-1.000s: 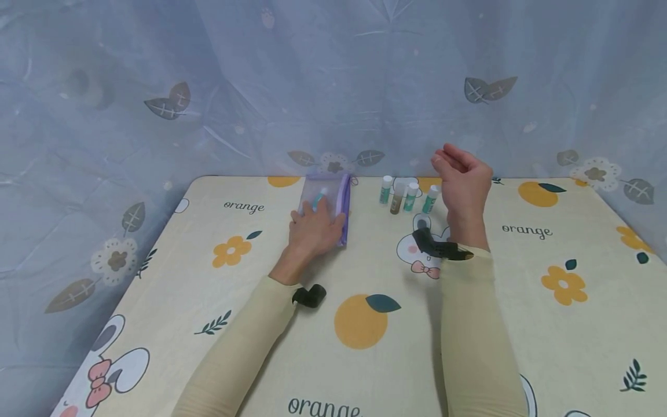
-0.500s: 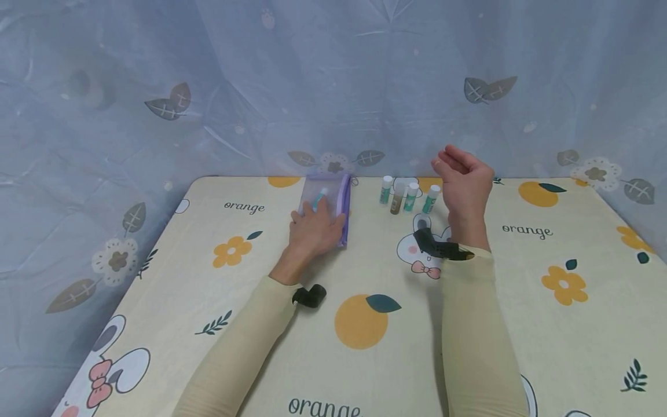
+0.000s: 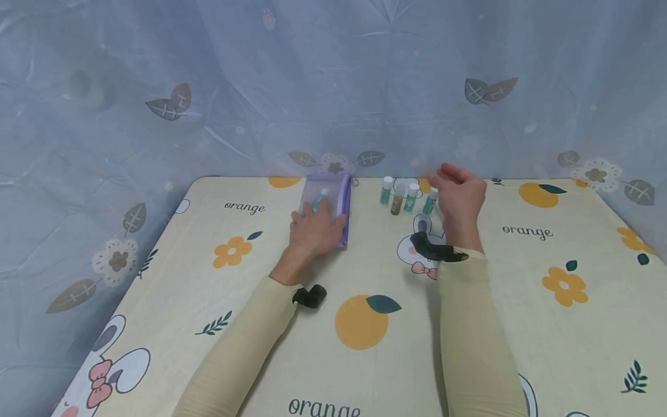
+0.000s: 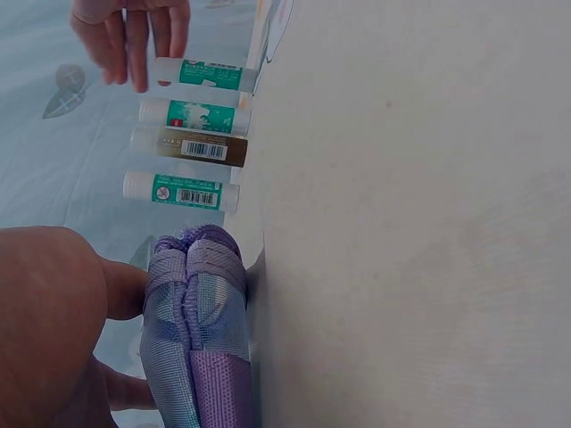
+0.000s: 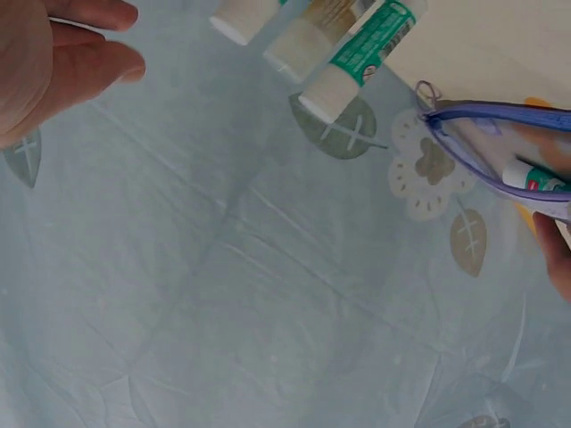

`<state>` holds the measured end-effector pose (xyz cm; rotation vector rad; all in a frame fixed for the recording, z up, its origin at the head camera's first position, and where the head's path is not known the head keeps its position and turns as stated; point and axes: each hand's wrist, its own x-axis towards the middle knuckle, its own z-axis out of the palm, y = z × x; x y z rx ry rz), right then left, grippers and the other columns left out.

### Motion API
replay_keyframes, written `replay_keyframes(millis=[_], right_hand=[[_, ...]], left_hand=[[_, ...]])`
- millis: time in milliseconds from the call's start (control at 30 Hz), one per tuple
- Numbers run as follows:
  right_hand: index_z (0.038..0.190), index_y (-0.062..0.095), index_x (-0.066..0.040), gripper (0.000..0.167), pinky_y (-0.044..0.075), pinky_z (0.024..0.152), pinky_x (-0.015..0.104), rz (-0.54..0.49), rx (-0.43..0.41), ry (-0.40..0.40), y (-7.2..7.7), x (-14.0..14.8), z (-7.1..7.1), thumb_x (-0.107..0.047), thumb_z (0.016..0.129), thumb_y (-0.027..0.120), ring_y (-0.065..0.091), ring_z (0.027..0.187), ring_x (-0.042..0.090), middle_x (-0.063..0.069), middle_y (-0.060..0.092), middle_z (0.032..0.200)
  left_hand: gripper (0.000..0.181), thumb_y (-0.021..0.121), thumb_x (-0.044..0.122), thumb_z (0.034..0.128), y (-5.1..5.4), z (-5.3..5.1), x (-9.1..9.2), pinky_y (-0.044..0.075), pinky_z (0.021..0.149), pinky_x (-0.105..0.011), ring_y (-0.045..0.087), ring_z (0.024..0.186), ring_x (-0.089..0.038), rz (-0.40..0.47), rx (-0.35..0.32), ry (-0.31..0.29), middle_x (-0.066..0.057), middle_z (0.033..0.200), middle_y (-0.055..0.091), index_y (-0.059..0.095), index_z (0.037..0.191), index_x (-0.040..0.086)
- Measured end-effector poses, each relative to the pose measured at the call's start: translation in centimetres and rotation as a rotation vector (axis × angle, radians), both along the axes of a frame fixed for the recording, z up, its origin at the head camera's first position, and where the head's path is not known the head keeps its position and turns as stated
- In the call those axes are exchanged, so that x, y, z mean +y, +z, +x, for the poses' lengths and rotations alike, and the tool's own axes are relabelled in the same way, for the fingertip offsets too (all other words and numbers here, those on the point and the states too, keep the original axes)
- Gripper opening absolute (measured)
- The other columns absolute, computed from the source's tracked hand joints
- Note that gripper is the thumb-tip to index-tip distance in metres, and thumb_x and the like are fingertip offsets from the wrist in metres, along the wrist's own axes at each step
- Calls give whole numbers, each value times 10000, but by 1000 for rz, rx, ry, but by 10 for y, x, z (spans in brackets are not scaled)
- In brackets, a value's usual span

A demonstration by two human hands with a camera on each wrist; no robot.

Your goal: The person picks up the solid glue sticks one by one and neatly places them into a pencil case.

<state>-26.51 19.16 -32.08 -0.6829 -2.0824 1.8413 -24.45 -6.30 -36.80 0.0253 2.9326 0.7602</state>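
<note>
My left hand [image 3: 314, 230] rests on a purple mesh zip pouch [image 3: 343, 223], fingers spread over it. Through the mesh a green-and-white glue stick [image 3: 320, 200] shows; the fingers cover part of the pouch. To its right several glue sticks stand upright in a loose row: a green one [image 3: 385, 191] at the left, a brown one [image 3: 396, 200], another green one [image 3: 410, 198] and a green one [image 3: 430, 202] at the right end. My right hand [image 3: 460, 197] is beside that right-end stick, thumb and fingers apart, with nothing between them in the right wrist view [image 5: 62, 62].
A pale tablecloth [image 3: 292, 359] printed with oranges, flowers and rabbits covers the table. Just behind the pouch and glue sticks, a bluish curtain [image 3: 333, 87] hangs along the table's far edge. Black wrist cameras [image 3: 310, 296] sit on both sleeves.
My right hand has come down and slightly left, closer to the right-end glue stick. The left hand, the pouch and the glue sticks have stayed in place.
</note>
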Motion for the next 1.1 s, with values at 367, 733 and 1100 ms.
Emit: replay_keyframes(millis=[367, 733, 1100], right_hand=[[1494, 617, -233, 466, 409, 1228, 300, -12, -99, 2, -14, -3, -7, -156, 1039, 687, 542, 1446, 160, -9, 615, 1544], [1460, 660, -179, 422, 458, 1176, 344, 47, -97, 1, -24, -5, -7, -125, 1041, 658, 519, 1428, 206, 36, 576, 1558], [1480, 643, -178, 422, 425, 1213, 384, 39, -149, 1, -31, -6, -9, -165, 1058, 640, 515, 1406, 233, 51, 574, 1569]], left_hand=[[754, 420, 508, 1091, 0, 1, 0, 363, 1155, -676, 403, 1385, -592, -15, 6, -4, -342, 1610, 333, 233, 1682, 78], [748, 427, 519, 1095, -1, 0, 1, 344, 1181, -679, 366, 1446, -607, -28, 14, -2, -335, 1623, 332, 250, 1678, 85], [750, 424, 513, 1096, -1, 1, 1, 325, 1195, -685, 338, 1466, -616, -26, 10, -7, -338, 1636, 310, 240, 1680, 80]])
